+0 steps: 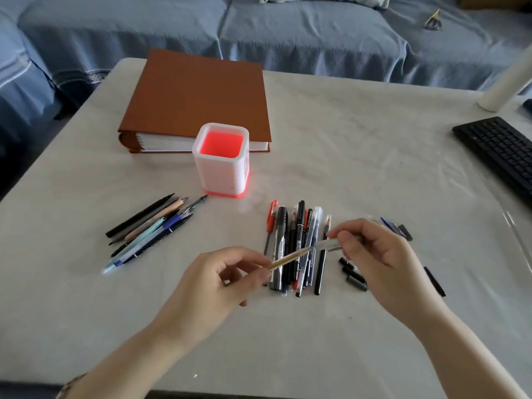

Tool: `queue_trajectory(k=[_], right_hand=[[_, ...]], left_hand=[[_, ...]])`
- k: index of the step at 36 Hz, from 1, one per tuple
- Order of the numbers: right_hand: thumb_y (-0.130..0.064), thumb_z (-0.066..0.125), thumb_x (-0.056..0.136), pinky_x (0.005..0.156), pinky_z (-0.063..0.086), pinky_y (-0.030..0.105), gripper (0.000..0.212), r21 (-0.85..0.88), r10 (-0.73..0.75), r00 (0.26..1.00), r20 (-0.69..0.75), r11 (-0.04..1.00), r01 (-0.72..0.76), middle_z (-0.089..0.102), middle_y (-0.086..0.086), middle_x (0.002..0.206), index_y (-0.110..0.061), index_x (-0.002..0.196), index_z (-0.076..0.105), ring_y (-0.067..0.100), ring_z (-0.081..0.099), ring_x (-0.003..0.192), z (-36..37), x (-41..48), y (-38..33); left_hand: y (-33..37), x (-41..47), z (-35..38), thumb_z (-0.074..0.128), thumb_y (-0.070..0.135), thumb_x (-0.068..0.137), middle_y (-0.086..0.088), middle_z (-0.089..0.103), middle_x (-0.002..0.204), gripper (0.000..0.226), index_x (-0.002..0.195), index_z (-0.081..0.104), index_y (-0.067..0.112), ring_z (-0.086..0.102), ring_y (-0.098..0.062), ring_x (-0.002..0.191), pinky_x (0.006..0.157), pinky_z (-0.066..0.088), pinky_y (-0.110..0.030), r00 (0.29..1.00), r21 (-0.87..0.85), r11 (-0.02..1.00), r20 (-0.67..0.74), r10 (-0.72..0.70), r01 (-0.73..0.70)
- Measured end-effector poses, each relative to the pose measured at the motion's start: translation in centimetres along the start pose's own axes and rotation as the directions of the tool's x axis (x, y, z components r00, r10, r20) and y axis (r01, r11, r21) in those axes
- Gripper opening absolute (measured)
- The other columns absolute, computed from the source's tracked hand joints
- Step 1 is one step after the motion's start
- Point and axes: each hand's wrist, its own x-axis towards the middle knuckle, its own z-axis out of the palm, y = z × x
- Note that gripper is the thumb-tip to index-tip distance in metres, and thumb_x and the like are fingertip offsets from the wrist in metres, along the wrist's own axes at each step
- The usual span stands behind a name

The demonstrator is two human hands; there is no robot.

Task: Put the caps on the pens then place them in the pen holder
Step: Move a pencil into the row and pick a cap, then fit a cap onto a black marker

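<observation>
Nearest the camera, the left hand (218, 279) pinches a gold pen (290, 258) between thumb and fingertips, closed on its lower end. The pen's long axis runs diagonally, low at the left and rising to the right, its tip pointing toward the right hand (377, 249). That hand is clamped on a clear silvery cap (328, 245), thumb above and fingers below, with the cap lying almost level and its open end facing left toward the pen tip. Tip and cap mouth are touching or just apart; which one cannot be told. Both are held in the air above a pile of pens (296, 249) lying on the white table (374, 156), their long axes running mostly away from the camera.

Just right of that pile, under the right hand, lie a few loose black caps (352, 273), and one more black piece (434, 282) sits farther right. To the left, well apart, a second group of pens (149, 228) lies fanned on a slant, tips pointing up and to the right.

Beyond the piles stands the pen holder (221, 161), a white square cup with a red base, upright, its red interior showing nothing inside. Behind it, touching or just beside, lies a brown binder (198, 96). A black keyboard (501, 152) sits at the far right edge, and a blue covered sofa (288, 33) runs along the back.
</observation>
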Motion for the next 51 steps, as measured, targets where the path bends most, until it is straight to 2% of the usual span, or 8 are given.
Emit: queue_trajectory(k=[11,16,25,30,35,41,45,51], right_hand=[[-0.024,0.059,0.087,0.061,0.043,0.024,0.017,-0.055,-0.015,0.984,0.175,0.998,0.025,0.066,-0.009,0.074,-0.041,0.085,0.064,0.025,0.055,0.071,1.5,-0.6,0.1],[-0.011,0.062,0.083,0.061,0.043,0.010,0.028,-0.019,-0.021,0.988,0.156,1.000,0.025,0.068,-0.017,0.069,-0.037,0.076,0.069,0.005,0.060,0.065,2.3,-1.1,0.2],[-0.022,0.065,0.078,0.059,0.047,0.015,0.011,-0.028,-0.047,0.983,0.180,0.998,0.053,0.069,-0.010,0.071,-0.033,0.079,0.066,0.008,0.060,0.062,3.3,-1.0,-0.1],[0.004,0.070,0.073,0.056,0.048,0.016,0.025,0.185,0.074,0.965,0.253,0.975,-0.124,0.063,-0.004,0.060,-0.017,0.079,0.058,0.006,0.058,0.056,4.8,-0.6,-0.1],[0.005,0.060,0.079,0.053,0.041,0.014,0.014,0.479,0.222,0.956,0.190,0.829,-0.288,0.054,-0.003,0.060,-0.007,0.074,0.062,0.008,0.046,0.055,5.6,0.8,0.9],[-0.008,0.048,0.091,0.059,0.045,0.021,0.024,0.443,0.244,0.969,0.042,0.864,-0.237,0.061,0.000,0.067,-0.014,0.076,0.066,0.011,0.052,0.060,4.3,2.9,1.2],[-0.014,0.046,0.094,0.045,0.039,0.016,0.011,0.149,0.187,0.977,-0.105,0.974,-0.170,0.060,-0.001,0.065,-0.011,0.098,0.056,0.008,0.049,0.047,4.4,4.6,2.0],[-0.020,0.051,0.092,0.050,0.036,0.019,0.050,-0.346,0.114,0.990,-0.087,0.928,-0.137,0.047,-0.004,0.066,-0.025,0.136,0.029,0.009,0.042,0.053,6.4,5.5,3.9]], left_hand=[[0.6,-0.5,0.3,0.073,0.016,0.073,0.007,0.064,0.057,0.018,0.077,0.071,0.034,0.053,-0.005,0.046,0.049,0.040,-0.012,0.998,0.080,0.996,-0.030,0.053,-0.050],[1.0,-0.6,0.5,0.074,0.016,0.072,0.009,0.061,0.049,0.014,0.069,0.073,0.030,0.048,-0.004,0.043,0.048,0.038,-0.011,0.998,0.079,0.996,-0.046,0.051,-0.047],[0.9,-0.5,-0.3,0.069,0.017,0.063,-0.011,0.071,0.064,0.008,0.063,0.072,0.009,0.040,-0.010,0.037,0.037,0.028,-0.016,0.949,-0.331,0.890,0.158,-0.274,0.312],[-0.3,-0.8,-0.1,0.063,0.008,0.077,-0.011,0.072,0.067,0.008,0.070,0.067,0.006,0.053,-0.012,0.042,0.040,0.035,-0.018,0.973,-0.297,0.927,0.037,-0.228,0.228],[-4.1,0.2,-2.1,0.054,0.033,0.086,0.007,0.071,0.078,0.019,0.081,0.066,0.020,0.064,-0.003,0.074,0.065,0.045,-0.011,0.973,0.148,0.984,-0.223,-0.062,0.097],[-8.5,1.9,-6.5,0.053,0.001,0.079,-0.015,0.067,0.096,0.018,0.092,0.064,0.001,0.063,-0.035,0.091,0.076,0.046,-0.038,0.892,0.758,0.635,-0.381,0.245,0.149],[-9.3,2.1,-7.1,0.063,-0.005,0.074,-0.016,0.065,0.086,0.011,0.082,0.063,0.003,0.062,-0.038,0.084,0.071,0.048,-0.045,0.909,0.817,0.536,-0.369,0.197,0.215],[-9.2,2.0,-6.5,0.070,-0.006,0.065,-0.016,0.064,0.089,0.022,0.083,0.064,0.003,0.061,-0.040,0.078,0.065,0.049,-0.043,0.889,0.860,0.463,-0.368,0.272,0.214]])
